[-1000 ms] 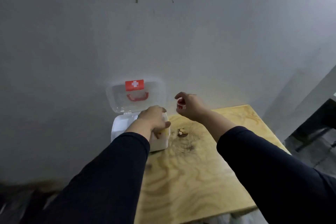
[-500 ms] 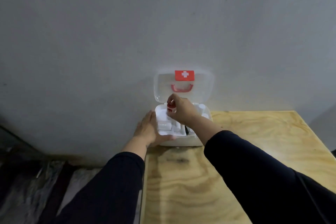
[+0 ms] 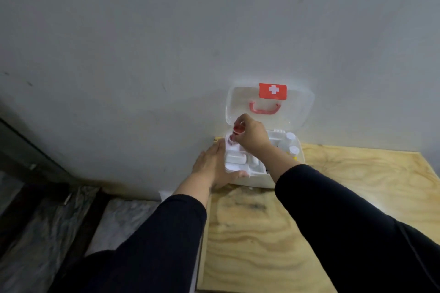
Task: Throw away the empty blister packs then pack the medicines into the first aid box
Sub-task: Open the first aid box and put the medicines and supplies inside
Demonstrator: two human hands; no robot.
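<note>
The white first aid box [image 3: 259, 179] stands open at the table's far left corner, its clear lid [image 3: 300, 107] with a red cross label and red handle leaning on the wall. My left hand [image 3: 213, 166] lies flat against the box's left side, thumb along its front. My right hand [image 3: 251, 134] hovers over the box's back left corner, fingers pinched on a small red and white medicine item [image 3: 237, 129]. Inside the box lie white packets [image 3: 235, 159] and small white bottles [image 3: 290, 141].
The plywood table [image 3: 333, 209] stretches right and towards me; its left edge runs just below my left forearm. A grey wall [image 3: 142, 54] rises directly behind the box. Left of the table, lower down, is a marbled floor [image 3: 42, 240] with dark strips.
My right hand carried the red and white item from right of the box to above its back left corner. My left hand shifted from the box's top to its left side.
</note>
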